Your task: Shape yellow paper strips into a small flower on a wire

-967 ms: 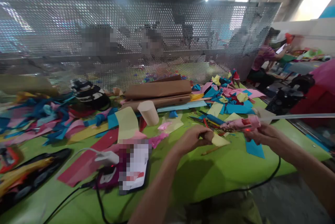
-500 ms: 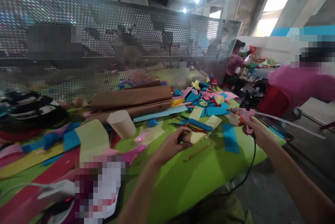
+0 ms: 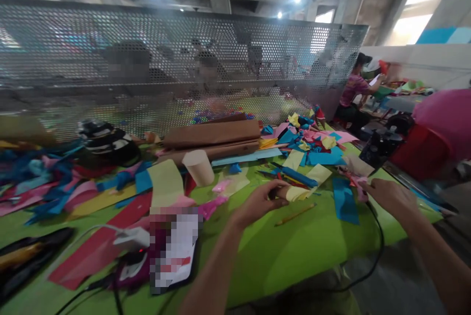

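My left hand (image 3: 259,202) pinches a small folded piece of yellow paper (image 3: 297,192) just above the green table (image 3: 294,261). My right hand (image 3: 390,196) is at the table's right edge. Its fingers rest on the handle of a pink glue gun (image 3: 352,177), which lies low on the table with its nozzle pointing left. The gun's black cord (image 3: 379,246) drops from under that hand over the table edge. A blue paper strip (image 3: 344,200) lies between the two hands, and a wooden pencil (image 3: 294,214) lies just in front of the yellow paper.
A tipped paper cup (image 3: 198,167), brown paper rolls (image 3: 213,133) and heaps of coloured paper scraps (image 3: 312,138) cover the far side. A white plug (image 3: 127,239) with cables sits front left. A perforated metal screen (image 3: 184,60) backs the table. A person in pink (image 3: 441,128) sits at right.
My right hand has lowered the glue gun from upright in the air down onto the table. My left hand keeps hold of the yellow paper. The view has swung back to the left.
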Available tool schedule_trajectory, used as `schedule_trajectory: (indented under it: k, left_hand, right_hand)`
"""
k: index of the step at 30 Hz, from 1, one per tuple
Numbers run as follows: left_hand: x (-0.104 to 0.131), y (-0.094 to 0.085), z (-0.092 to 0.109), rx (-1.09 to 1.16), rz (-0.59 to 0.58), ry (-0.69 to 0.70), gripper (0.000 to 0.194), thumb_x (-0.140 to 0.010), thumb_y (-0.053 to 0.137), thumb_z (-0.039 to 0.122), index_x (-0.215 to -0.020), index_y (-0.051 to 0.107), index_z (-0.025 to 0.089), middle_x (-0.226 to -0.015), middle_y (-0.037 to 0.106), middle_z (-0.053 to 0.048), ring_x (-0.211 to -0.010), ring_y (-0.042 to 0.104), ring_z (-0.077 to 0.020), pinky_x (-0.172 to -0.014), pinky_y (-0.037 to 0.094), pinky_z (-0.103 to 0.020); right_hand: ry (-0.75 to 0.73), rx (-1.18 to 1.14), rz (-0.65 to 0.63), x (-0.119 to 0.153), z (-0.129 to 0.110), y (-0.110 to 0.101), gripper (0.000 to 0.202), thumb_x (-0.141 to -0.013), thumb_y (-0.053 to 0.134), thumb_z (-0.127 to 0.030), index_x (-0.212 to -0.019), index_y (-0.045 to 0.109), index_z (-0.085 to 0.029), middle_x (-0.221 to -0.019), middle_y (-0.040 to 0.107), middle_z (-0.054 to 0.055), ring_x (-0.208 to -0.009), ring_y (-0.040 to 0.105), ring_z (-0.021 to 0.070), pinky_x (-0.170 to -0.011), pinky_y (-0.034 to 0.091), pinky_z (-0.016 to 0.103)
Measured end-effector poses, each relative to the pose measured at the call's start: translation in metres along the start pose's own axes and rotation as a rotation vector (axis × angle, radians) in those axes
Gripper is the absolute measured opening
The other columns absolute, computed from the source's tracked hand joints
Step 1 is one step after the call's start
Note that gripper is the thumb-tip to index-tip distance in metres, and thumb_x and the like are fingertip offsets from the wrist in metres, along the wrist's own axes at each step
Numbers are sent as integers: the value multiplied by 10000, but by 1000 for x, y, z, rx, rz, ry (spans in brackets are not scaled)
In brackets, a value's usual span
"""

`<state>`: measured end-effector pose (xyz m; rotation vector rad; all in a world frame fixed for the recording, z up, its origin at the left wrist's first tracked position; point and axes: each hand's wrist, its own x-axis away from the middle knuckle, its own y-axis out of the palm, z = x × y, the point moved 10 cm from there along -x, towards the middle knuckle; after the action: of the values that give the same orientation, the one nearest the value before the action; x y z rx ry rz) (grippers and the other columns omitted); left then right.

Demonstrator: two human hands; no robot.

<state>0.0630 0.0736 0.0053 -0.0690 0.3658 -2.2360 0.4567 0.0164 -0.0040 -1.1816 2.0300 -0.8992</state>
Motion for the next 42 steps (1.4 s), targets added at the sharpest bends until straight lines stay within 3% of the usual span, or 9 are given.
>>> schedule_trajectory:
  k: [3,6,8,13,19,25,30,39,42]
  left_hand:
    - [0,2,2,20,-20,22,419,-777,784,325,-1167,690,205,-1172,707,-72,-1055,617,-232,-936,465,-341]
    - [0,3,4,40,-43,36,422,-772,794,299,-1175,703,211,-1209,707,-75,-1108,617,-241,-974,457,-348]
    - [0,4,3,64,-54,44,429,-772,796,282,-1185,706,211,-1228,706,-78,-1138,613,-247,-997,452,-353]
    - [0,4,-1,167,-73,63,521,-756,822,352,-1233,694,187,-1287,680,-115,-1175,605,-274,-1036,445,-388]
    - [0,7,-2,214,-100,65,630,-740,824,481,-1263,673,165,-1229,692,-113,-1110,614,-272,-986,464,-375]
    - [-3,10,-4,234,-111,74,540,-746,806,532,-1125,701,162,-1061,706,-77,-969,620,-229,-882,480,-326]
    - [-3,14,-9,286,-132,26,591,-709,814,580,-1122,696,174,-1011,705,-62,-913,618,-212,-839,485,-305]
    - [-1,17,-5,314,-156,61,549,-758,798,507,-1191,692,187,-1139,707,-72,-1012,629,-239,-904,489,-331]
    - [-1,17,-5,344,-160,47,556,-751,798,527,-1170,691,178,-1110,702,-78,-1011,623,-244,-901,489,-331]
  right_hand:
    - [-220,209,30,20,-63,-9,308,-893,630,-557,-853,717,-264,-808,705,133,-644,621,270,-560,339,373]
    - [-545,-76,-108,50,-145,4,281,-968,562,-465,-1118,704,-275,-1076,712,115,-857,659,278,-728,491,397]
    - [-659,-230,-257,68,-186,22,303,-958,613,-424,-1223,683,-296,-1186,686,92,-1108,627,299,-952,490,438]
    - [-742,-562,-491,90,-237,68,569,-843,779,-422,-1380,614,-331,-1433,557,86,-1354,498,313,-1131,411,455]
    - [-700,-777,-483,92,-249,93,469,-822,807,-386,-1273,702,-320,-1445,537,98,-1368,477,325,-1121,427,461]
    - [-679,-851,-437,90,-247,98,389,-817,811,-347,-1198,734,-331,-1381,581,95,-1301,528,329,-1072,464,471]
    - [-677,-849,-449,89,-246,100,340,-830,793,-363,-1163,737,-320,-1362,584,98,-1287,531,328,-1063,463,472]
    - [-651,-905,-495,86,-244,105,406,-784,831,-380,-1171,721,-324,-1334,612,80,-1287,533,325,-1066,457,442]
    - [-593,-922,-513,85,-239,110,582,-776,829,-433,-1316,638,-331,-1412,577,86,-1340,500,337,-1095,438,460]
